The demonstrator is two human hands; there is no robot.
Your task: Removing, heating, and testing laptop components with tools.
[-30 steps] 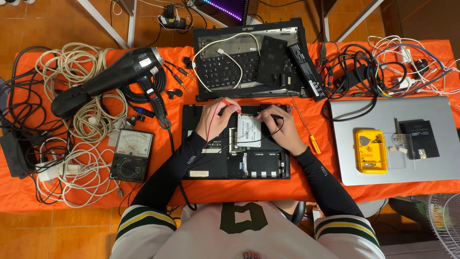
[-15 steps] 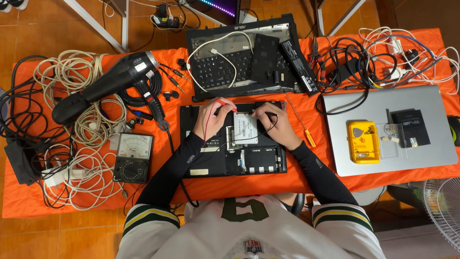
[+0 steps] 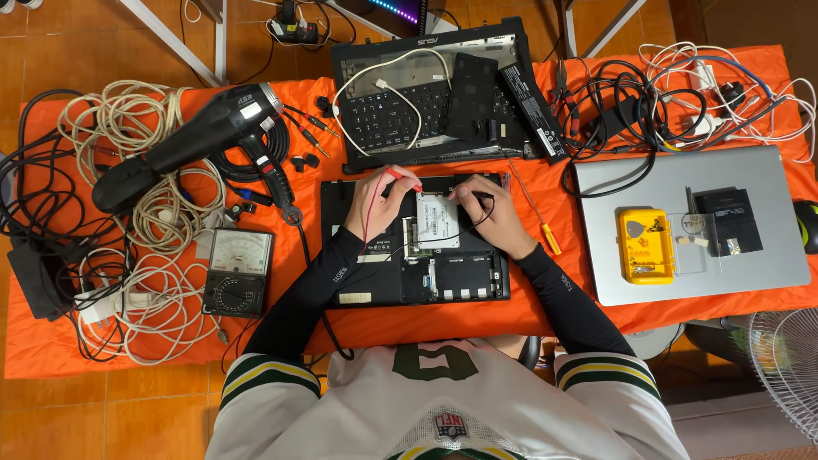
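An orange cloth (image 3: 409,328) covers your whole workbench. On it, largest first: a closed silver laptop (image 3: 767,255) at your right, carrying a yellow parts box (image 3: 645,247) and a small black module (image 3: 727,221); a black keyboard panel (image 3: 409,111) lying at the far edge with a white cable looped over it; and, directly before you, the opened laptop base (image 3: 409,273), underside up, its silver drive (image 3: 438,220) exposed near the centre. A black heat gun (image 3: 192,140) rests among coiled pale cables (image 3: 119,128) at your left, with an analog multimeter (image 3: 238,273) just beside the base. A yellow-handled screwdriver (image 3: 538,223) lies by your right wrist.

Your left hand (image 3: 379,200) pinches a red test probe (image 3: 402,175), its tip at the base's far edge, left of the drive. Your right hand (image 3: 492,215) curls around a black test probe (image 3: 477,198), touching down at the drive's right side. Both hands rest on the base, the drive between them.
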